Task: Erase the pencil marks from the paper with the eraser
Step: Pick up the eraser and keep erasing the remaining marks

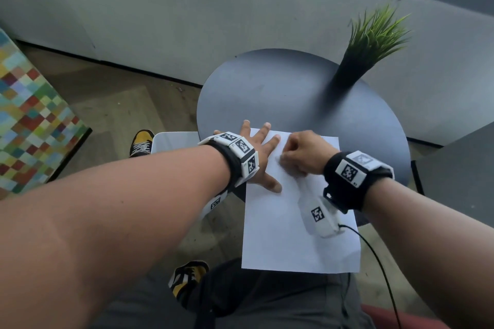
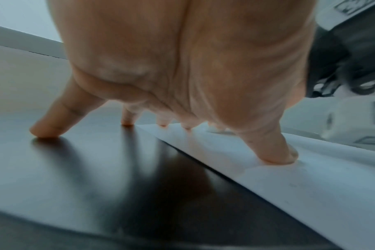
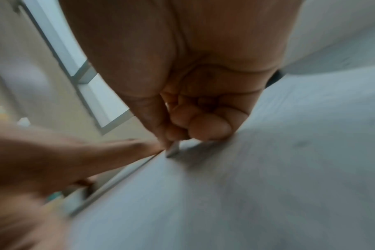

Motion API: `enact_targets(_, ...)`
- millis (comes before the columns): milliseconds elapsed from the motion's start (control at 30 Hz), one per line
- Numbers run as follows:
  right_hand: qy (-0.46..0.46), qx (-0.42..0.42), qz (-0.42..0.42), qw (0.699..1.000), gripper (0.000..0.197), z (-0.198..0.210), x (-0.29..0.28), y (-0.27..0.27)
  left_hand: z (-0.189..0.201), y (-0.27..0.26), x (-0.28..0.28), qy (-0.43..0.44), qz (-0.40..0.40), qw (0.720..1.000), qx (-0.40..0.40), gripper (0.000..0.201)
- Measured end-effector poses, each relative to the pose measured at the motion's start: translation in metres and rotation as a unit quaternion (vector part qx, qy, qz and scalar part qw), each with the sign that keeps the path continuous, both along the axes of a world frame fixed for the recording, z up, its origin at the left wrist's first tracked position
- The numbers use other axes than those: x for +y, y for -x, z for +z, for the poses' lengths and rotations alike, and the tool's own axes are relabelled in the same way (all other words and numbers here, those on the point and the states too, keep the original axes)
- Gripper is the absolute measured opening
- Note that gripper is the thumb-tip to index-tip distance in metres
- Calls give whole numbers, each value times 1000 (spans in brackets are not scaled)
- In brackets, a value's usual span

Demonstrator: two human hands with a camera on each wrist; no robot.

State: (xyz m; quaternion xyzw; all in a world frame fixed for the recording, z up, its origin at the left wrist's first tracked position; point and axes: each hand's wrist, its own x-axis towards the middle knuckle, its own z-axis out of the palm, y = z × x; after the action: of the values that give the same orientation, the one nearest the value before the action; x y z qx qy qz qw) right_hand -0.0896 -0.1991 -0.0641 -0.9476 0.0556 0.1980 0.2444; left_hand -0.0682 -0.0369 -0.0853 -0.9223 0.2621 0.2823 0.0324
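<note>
A white sheet of paper (image 1: 288,232) lies on the round dark table (image 1: 294,93), its near end hanging over the table edge. My left hand (image 1: 256,157) is spread flat, fingers straight, pressing the paper's left edge; the thumb (image 2: 274,152) and two fingertips rest on the paper (image 2: 310,186), the others on the table (image 2: 75,169). My right hand (image 1: 302,155) is curled near the sheet's upper middle. In the right wrist view its fingers (image 3: 203,126) pinch a small whitish eraser (image 3: 173,150) whose tip touches the paper (image 3: 246,194). Pencil marks are too faint to make out.
A potted grass plant (image 1: 366,48) stands at the table's far right. A grey wall runs behind. A white stool (image 1: 176,139) and my shoes (image 1: 141,141) are left of the table. A black cable (image 1: 379,259) trails from my right wrist.
</note>
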Motion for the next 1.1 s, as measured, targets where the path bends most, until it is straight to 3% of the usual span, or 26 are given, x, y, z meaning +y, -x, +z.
enact_targets(100,61,-89,-65,992,9,0,-18,-5,-6,-4,-4,1,-1,1000,7,129)
enact_targets(233,-2,26,110,994,11,4,2,16,-7,-5,-4,8,-6,1000,9,125)
enact_targets(267,-6,42,121,992,10,5,2,17,-5,-5,-5,7,-10,1000,8,125)
enact_targets(400,63,-84,-9,994,11,-2,-15,0,-3,-3,-8,-4,-16,1000,-7,124)
enact_targets(433,74,-103,-10,992,11,-3,-13,1,-3,-3,-8,-4,-17,1000,-8,124)
enact_targets(567,44,19,173,984,4,-2,3,14,-1,-3,-7,1,-18,1000,2,123)
enact_targets(600,48,31,176,983,5,0,1,13,-1,-3,-8,-2,-19,1000,1,124)
enact_targets(700,80,-52,46,994,9,3,-13,-2,-4,-3,-11,-11,-19,1000,-7,125)
enact_targets(767,98,-87,19,991,9,0,-13,-2,-4,-3,-10,-12,-18,1000,-7,126)
enact_targets(867,78,-19,174,981,11,-1,4,12,-2,-3,-9,-7,-22,1000,-3,126)
enact_targets(933,78,22,222,972,14,0,8,19,-2,-3,-10,-6,-21,1000,-3,125)
enact_targets(1033,90,-30,103,990,16,-1,-7,10,2,-4,-8,2,-20,1000,-4,125)
enact_targets(1100,33,-48,-8,998,17,-2,-21,5,7,-4,-6,0,-21,1000,-6,122)
